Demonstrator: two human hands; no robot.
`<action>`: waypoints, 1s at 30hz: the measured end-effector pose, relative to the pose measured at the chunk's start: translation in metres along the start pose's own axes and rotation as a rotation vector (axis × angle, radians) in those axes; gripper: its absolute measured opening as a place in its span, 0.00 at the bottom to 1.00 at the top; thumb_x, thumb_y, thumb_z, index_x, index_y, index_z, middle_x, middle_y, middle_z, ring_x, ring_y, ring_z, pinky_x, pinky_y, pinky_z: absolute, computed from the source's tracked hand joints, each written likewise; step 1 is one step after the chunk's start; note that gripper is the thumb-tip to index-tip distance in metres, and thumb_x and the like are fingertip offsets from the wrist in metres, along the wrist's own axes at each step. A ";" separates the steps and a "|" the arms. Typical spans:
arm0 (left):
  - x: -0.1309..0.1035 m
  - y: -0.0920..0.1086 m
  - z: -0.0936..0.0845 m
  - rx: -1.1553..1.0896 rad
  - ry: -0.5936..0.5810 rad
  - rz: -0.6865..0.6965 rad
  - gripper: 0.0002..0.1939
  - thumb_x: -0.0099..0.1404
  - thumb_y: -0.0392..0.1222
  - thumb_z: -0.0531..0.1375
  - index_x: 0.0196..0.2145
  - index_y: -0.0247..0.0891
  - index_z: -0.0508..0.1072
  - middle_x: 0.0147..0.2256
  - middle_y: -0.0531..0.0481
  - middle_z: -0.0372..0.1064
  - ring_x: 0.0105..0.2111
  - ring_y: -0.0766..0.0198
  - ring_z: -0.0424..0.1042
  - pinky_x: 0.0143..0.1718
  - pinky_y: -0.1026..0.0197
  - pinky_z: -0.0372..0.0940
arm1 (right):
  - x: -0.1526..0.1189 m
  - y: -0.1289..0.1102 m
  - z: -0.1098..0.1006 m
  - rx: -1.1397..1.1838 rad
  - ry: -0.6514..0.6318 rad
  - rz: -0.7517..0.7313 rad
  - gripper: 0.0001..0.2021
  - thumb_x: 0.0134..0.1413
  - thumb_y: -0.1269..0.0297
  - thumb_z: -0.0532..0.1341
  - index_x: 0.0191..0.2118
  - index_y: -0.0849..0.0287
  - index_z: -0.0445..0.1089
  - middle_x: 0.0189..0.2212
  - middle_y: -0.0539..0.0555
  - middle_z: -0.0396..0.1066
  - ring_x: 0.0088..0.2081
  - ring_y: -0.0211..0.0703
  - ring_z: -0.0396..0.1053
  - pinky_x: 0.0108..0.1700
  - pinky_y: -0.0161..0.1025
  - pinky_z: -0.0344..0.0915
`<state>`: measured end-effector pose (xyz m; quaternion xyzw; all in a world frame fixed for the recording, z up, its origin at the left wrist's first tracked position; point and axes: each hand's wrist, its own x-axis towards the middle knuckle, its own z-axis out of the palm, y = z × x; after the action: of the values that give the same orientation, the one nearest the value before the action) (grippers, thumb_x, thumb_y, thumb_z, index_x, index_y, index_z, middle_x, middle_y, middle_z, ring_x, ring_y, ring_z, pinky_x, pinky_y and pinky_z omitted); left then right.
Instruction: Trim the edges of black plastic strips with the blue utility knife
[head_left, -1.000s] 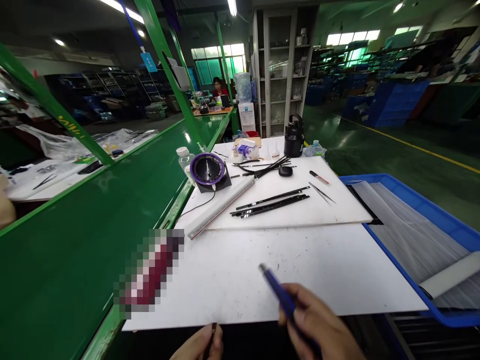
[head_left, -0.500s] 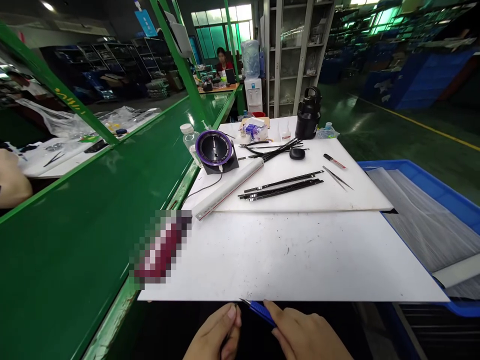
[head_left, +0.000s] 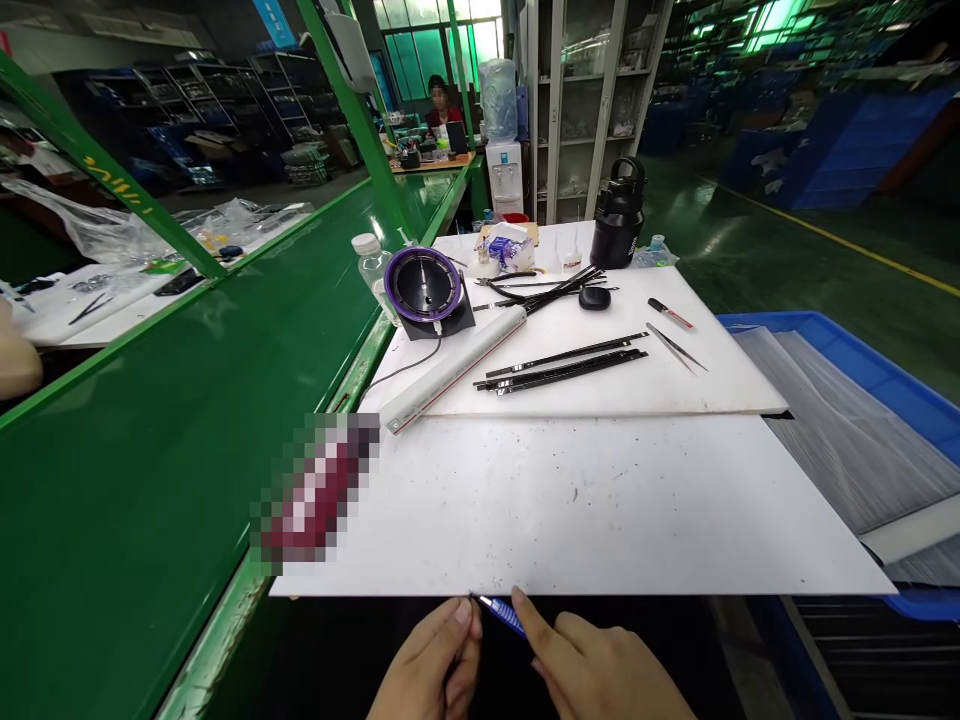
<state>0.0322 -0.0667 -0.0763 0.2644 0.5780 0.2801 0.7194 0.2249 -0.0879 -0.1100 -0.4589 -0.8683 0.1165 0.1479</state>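
At the near edge of the white table (head_left: pixel 480 500), my right hand (head_left: pixel 592 650) grips a blue craft knife (head_left: pixel 504 612) with a ribbed handle, its index finger stretched along it. The pointed tip reaches the fingertips of my left hand (head_left: pixel 435 655). Those fingers are pinched together on a thin dark piece, mostly hidden, whose kind I cannot make out. Beyond both hands, several narrow black strips (head_left: pixel 562 370) lie on a raised white board (head_left: pixel 720 385), with a grey scale ruler (head_left: pixel 457 370) slanting beside them. Tweezers (head_left: pixel 677 348) rest further right.
A round purple-rimmed fan (head_left: pixel 424 285) and a clear bottle (head_left: pixel 369 265) stand at the back left. A black flask (head_left: pixel 619 215), a black oval case (head_left: pixel 595 298) and a red-black pen (head_left: pixel 670 313) are behind. Right of the table is a blue crate (head_left: pixel 855 345); a green ledge runs left.
The knife in my right hand has shifted slightly left, its tip now at my left fingertips. My left hand stays nearly still, and the whole view has tilted a little.
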 end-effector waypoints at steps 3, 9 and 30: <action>0.001 0.001 0.000 -0.001 0.006 0.010 0.23 0.59 0.64 0.59 0.28 0.38 0.66 0.16 0.62 0.50 0.14 0.76 0.39 0.16 0.67 0.33 | 0.001 0.000 -0.002 -0.049 -0.018 -0.023 0.25 0.67 0.65 0.52 0.66 0.64 0.48 0.24 0.47 0.67 0.15 0.36 0.62 0.14 0.35 0.44; 0.001 0.000 -0.001 -0.018 0.005 -0.003 0.23 0.59 0.64 0.59 0.28 0.38 0.65 0.16 0.62 0.50 0.14 0.76 0.39 0.16 0.68 0.32 | 0.002 -0.003 -0.002 -0.218 -0.035 -0.070 0.30 0.56 0.72 0.56 0.64 0.67 0.51 0.23 0.46 0.66 0.12 0.37 0.60 0.13 0.37 0.37; 0.003 0.003 -0.008 0.046 -0.032 -0.042 0.26 0.55 0.67 0.60 0.26 0.39 0.63 0.16 0.62 0.49 0.14 0.76 0.38 0.16 0.66 0.31 | 0.006 -0.006 -0.007 -0.073 -0.093 -0.020 0.27 0.60 0.69 0.58 0.64 0.66 0.53 0.23 0.48 0.68 0.15 0.38 0.63 0.13 0.36 0.40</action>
<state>0.0243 -0.0622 -0.0775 0.2732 0.5784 0.2472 0.7278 0.2192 -0.0856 -0.1006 -0.4495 -0.8824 0.1046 0.0914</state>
